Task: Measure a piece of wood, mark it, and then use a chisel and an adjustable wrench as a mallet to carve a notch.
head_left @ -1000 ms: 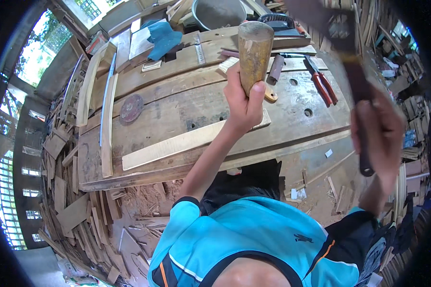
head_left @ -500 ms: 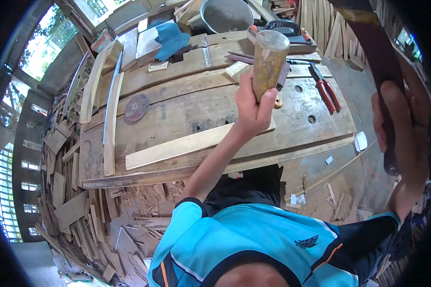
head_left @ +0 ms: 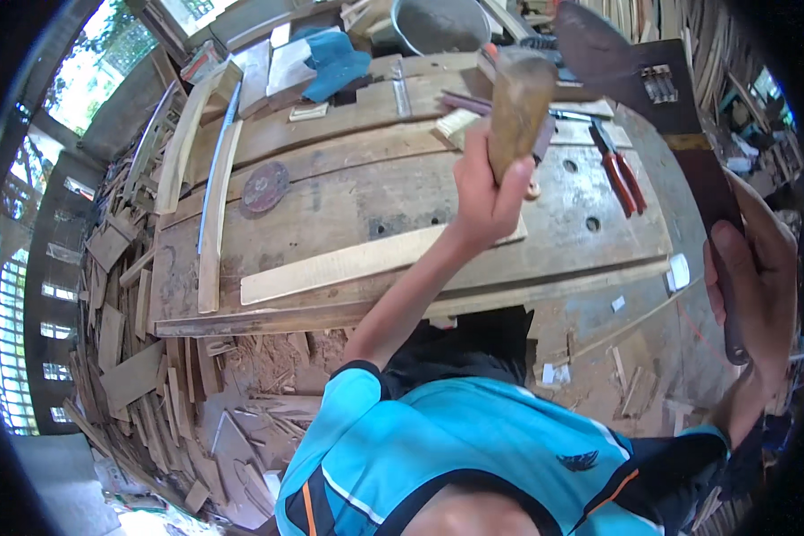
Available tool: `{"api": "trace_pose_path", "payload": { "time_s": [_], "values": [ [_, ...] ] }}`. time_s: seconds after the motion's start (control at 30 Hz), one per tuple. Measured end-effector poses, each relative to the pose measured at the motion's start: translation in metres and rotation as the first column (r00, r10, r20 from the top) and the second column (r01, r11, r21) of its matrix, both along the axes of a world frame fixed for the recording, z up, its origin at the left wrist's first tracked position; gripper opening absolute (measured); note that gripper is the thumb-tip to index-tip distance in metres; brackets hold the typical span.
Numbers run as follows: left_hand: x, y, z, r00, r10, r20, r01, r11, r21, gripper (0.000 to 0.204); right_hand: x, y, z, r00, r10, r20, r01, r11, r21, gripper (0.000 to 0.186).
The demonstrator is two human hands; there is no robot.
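My left hand (head_left: 491,192) is wrapped round the lower part of a short round wooden billet (head_left: 520,107). The billet stands nearly upright above the workbench (head_left: 330,214), and its pale top is blurred by motion. Over at the right, my right hand (head_left: 755,268) grips the long dark handle of a machete (head_left: 612,62). Its broad dark blade rises up and leftward, with a light brown band where it meets the handle. A gap separates the blade from the billet. Pliers with red handles (head_left: 623,179) lie on the bench between my hands.
On the bench lie a pale board (head_left: 348,263), a round abrasive disc (head_left: 265,188), a long wooden strip (head_left: 219,214) and a blue-green cloth (head_left: 338,62). A metal basin (head_left: 442,27) stands at the back. Scrap wood (head_left: 134,375) is heaped at the left.
The machete has swung left and down, bringing its broad blade into view. My left hand and the billet have shifted slightly right in the picture; both grips are the same.
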State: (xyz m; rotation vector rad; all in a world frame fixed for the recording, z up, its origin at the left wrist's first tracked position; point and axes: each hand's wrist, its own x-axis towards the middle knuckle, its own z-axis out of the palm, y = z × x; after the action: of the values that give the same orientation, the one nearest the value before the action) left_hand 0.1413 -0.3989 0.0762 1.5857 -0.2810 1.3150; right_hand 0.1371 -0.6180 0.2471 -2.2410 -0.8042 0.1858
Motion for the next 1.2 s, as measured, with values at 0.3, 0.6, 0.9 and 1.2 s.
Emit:
{"api": "trace_pose_path", "payload": {
  "time_s": [0.3, 0.6, 0.9, 1.2],
  "values": [
    [0.018, -0.01, 0.011, 0.999, 0.013, 0.048, -0.024, 0.974, 0.226, 0.031, 0.012, -0.009, -0.159, 0.865, -0.036, -0.5, 0.111, 0.986, 0.121, 0.026],
    [0.054, -0.029, 0.007, 0.918, -0.221, -0.328, 0.325, 0.895, 0.307, 0.036, -0.009, -0.005, -0.206, 0.735, -0.015, -0.678, 0.241, 0.94, 0.24, 0.025],
    [0.073, -0.016, 0.007, 0.864, -0.112, -0.491, 0.214, 0.964, 0.157, 0.037, -0.012, -0.007, -0.221, 0.713, 0.012, -0.701, 0.267, 0.92, 0.287, 0.028],
    [0.005, 0.007, 0.03, 0.983, -0.162, -0.085, 0.129, 0.944, -0.305, 0.035, -0.008, -0.009, -0.222, 0.651, 0.032, -0.758, 0.292, 0.912, 0.289, 0.029]
  ]
}}
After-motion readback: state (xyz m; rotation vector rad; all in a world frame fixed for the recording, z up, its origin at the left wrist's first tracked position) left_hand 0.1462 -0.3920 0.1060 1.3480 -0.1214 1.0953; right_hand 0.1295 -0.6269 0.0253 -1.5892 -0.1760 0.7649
